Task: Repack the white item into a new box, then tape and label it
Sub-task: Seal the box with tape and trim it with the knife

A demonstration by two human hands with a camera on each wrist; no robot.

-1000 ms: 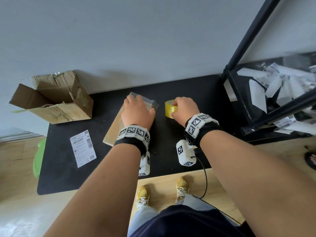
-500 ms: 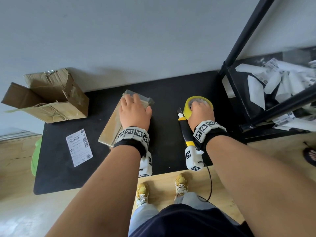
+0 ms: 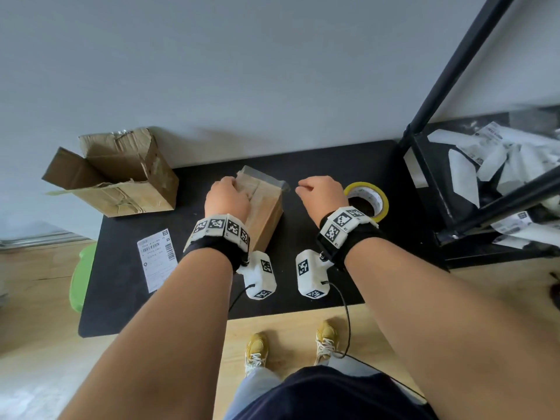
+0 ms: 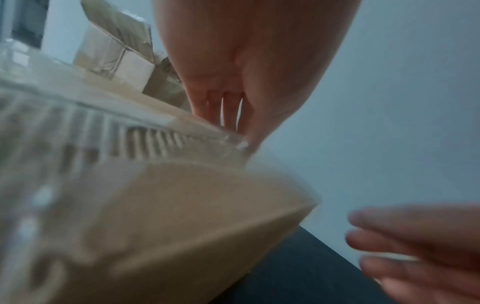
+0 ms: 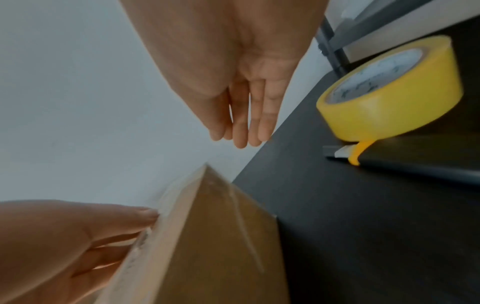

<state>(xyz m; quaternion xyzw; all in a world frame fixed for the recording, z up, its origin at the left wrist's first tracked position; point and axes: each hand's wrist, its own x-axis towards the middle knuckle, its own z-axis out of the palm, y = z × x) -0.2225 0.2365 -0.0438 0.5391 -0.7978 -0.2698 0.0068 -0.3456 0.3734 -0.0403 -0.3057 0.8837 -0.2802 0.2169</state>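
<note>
Cardboard is what I am handling: the box point(image 3: 260, 207) sits mid-frame on the black mat point(image 3: 121, 283) in the head view, with a loose flap of clear tape point(image 3: 268, 176) standing off its far end. My left hand point(image 3: 227, 199) rests on top of it, fingers curled over the far edge as though pinning the tape down; the left wrist view is too blurred to confirm the grip. My right hand point(image 3: 321, 194) hovers just right of the box with nothing in it, fingers straight and relaxed in its wrist view. The roll point(image 3: 368, 201) lies flat at right, a knife point(image 5: 389, 162) beside it. The label point(image 3: 157, 262) waits lower left, well apart from the box. The white item is out of sight, presumably inside. I judge the box light and stiff, though its taped faces look slick, so I would take it by the long side walls near the corners, not by the tape flap, which would crease or stick to the fingers. An old torn carton point(image 3: 115, 177) sits upper left.
</note>
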